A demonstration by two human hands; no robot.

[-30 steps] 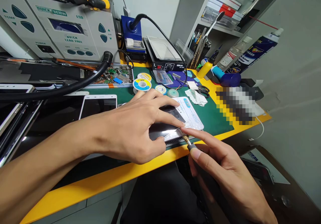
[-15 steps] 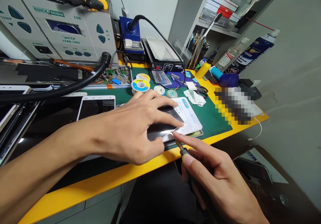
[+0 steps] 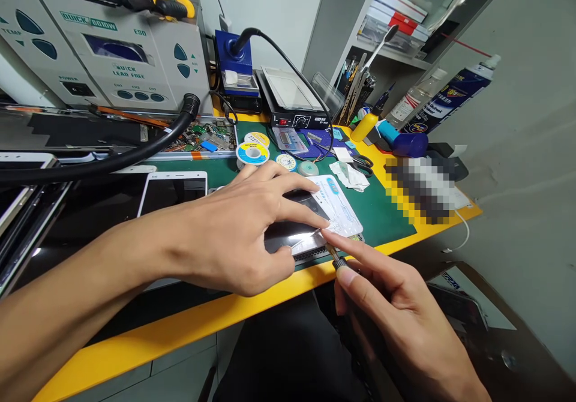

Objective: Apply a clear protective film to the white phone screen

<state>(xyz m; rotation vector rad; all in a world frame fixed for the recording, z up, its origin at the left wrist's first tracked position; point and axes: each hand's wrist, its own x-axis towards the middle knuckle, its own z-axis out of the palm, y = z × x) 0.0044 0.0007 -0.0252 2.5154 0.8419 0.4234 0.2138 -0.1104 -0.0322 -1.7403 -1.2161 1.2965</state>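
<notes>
My left hand [image 3: 243,228] lies over a dark, glossy phone screen [image 3: 288,234], its fingertips pressing on the right end and its thumb at the near edge. Beneath the screen are a white printed card [image 3: 344,210] and a perforated metal plate [image 3: 310,254]. My right hand [image 3: 387,306] is closed round a thin tool with a knurled collar [image 3: 338,262]. Its index fingertip touches the screen's near right corner, close to my left fingertips. The tool's tip is hidden under that finger.
A white phone [image 3: 177,187] lies left on the green mat [image 3: 387,216]. Solder spools [image 3: 252,153], scissors [image 3: 362,163] and crumpled tissue [image 3: 350,176] sit behind. A black hose [image 3: 135,161] crosses the left side, before the grey hot-air station [image 3: 121,48].
My right hand and its tool have moved slightly right along the screen's near edge, towards the corner. My left hand has stayed in place.
</notes>
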